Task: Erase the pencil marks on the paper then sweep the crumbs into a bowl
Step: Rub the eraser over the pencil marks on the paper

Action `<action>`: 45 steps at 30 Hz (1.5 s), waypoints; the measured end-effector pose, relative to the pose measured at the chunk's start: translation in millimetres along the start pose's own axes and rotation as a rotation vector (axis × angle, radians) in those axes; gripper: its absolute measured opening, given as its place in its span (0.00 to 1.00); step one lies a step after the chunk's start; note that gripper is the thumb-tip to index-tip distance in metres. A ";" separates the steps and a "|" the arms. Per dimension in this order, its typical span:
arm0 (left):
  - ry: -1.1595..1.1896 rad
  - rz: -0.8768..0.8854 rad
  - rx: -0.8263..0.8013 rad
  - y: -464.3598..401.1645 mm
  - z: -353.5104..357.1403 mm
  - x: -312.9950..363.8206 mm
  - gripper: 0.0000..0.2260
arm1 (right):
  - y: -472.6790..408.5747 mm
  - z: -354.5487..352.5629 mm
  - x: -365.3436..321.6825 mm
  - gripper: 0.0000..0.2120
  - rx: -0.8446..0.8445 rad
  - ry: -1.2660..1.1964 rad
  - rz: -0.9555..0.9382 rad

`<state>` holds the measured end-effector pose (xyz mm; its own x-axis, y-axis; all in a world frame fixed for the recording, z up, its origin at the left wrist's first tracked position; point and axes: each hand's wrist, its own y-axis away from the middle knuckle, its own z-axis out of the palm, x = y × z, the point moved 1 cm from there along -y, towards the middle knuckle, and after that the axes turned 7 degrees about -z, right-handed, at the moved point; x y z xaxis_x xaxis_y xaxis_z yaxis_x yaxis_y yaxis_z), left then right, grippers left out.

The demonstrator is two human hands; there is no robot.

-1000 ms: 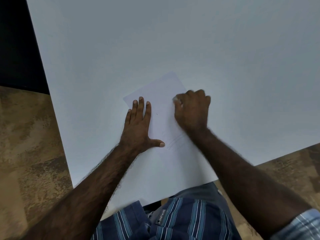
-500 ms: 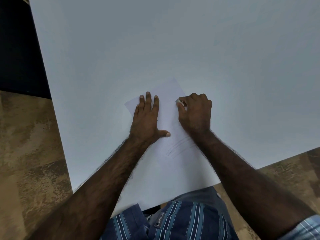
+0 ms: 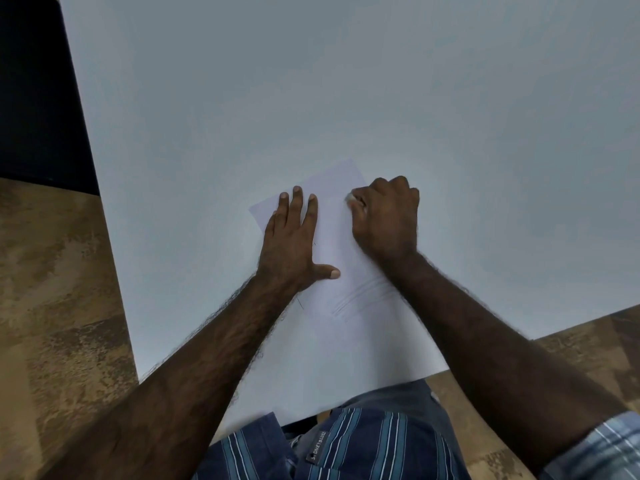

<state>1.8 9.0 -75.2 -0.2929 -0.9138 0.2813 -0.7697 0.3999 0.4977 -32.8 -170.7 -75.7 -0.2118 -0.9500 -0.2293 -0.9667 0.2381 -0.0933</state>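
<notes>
A sheet of paper (image 3: 332, 216) lies on the pale worktop (image 3: 346, 98), turned at an angle so one corner points away from the person. Its far edges show well enough, but the near half blends into the white surface and the edges there are hard to trace; both forearms cover part of it.

The left hand (image 3: 292, 244) lies flat on the left part of the sheet, fingers straight and close together, thumb spread out to the side, pressing the paper down. The right hand (image 3: 386, 218) is curled into a loose fist over the right edge of the sheet, and a small whitish thing, likely an eraser (image 3: 350, 199), peeks out at the fingertips and thumb; most of it is hidden inside the grip and slightly blurred, so its shape cannot be made out.

Below the thumb of the left hand, 3 or so faint slanted pencil marks (image 3: 356, 296) run across the paper, and a short dark stroke (image 3: 300, 303) sits just beside the left wrist. Any crumbs are too small to tell.

At the bottom, a striped blue shirt (image 3: 363, 445) is cut off by the frame edge, as is a lighter striped sleeve (image 3: 602, 448) at the right corner. Brown mottled floor (image 3: 52, 289) shows on either side of the worktop
</notes>
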 end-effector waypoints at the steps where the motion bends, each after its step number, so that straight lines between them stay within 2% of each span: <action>1: -0.002 -0.003 -0.002 -0.1 0.1 -0.1 0.64 | -0.3 -0.9 -2.8 0.10 -0.001 -0.011 0.032; 3: 0.006 -0.001 -0.003 0.1 0.3 -0.1 0.64 | 14.1 -1.8 -15.6 0.10 -0.013 -0.042 0.038; 8: 0.012 0.021 0.045 0.0 3.2 -1.5 0.60 | 58.5 1.3 -38.8 0.12 -0.079 -0.091 -0.165; 13: 0.016 0.014 0.021 -2.2 6.0 -4.3 0.65 | 2.3 -0.6 -7.8 0.12 -0.022 0.022 0.062; 16: 0.016 0.001 0.023 -3.3 7.2 -4.2 0.65 | -3.9 -3.2 -12.6 0.11 -0.029 0.001 0.112; 18: 0.023 0.003 0.043 -3.0 8.3 -3.7 0.62 | 14.0 -2.9 -30.0 0.11 -0.056 -0.011 0.031; 21: 0.020 0.017 0.102 -3.9 8.8 -2.6 0.50 | 44.6 1.6 -49.8 0.12 -0.109 -0.030 -0.136; 23: 0.013 0.013 0.071 -3.7 7.1 -2.8 0.56 | 35.2 4.3 -41.7 0.12 -0.091 -0.024 -0.135; 26: 0.024 0.024 0.016 -3.1 5.0 -4.4 0.65 | 1.8 7.9 -28.5 0.12 -0.036 0.018 -0.014; 31: 0.039 0.012 0.005 -3.4 3.4 -4.5 0.65 | -11.6 6.8 -29.1 0.12 -0.034 -0.013 0.066; 37: 0.034 0.010 0.044 -3.8 6.4 -3.6 0.63 | 21.3 4.7 -43.4 0.12 -0.085 -0.023 -0.092; 41: 0.043 0.022 0.019 -1.9 4.0 -5.4 0.64 | -29.0 9.2 -24.4 0.15 -0.052 0.037 0.003; 45: 0.029 0.011 0.001 -1.0 1.7 -3.3 0.64 | -47.0 11.4 -15.9 0.15 -0.056 -0.010 0.053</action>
<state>2.6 11.5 -78.0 -0.2850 -0.9067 0.3109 -0.7669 0.4103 0.4935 17.7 -164.5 -78.7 -0.2620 -0.9342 -0.2421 -0.9607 0.2763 -0.0267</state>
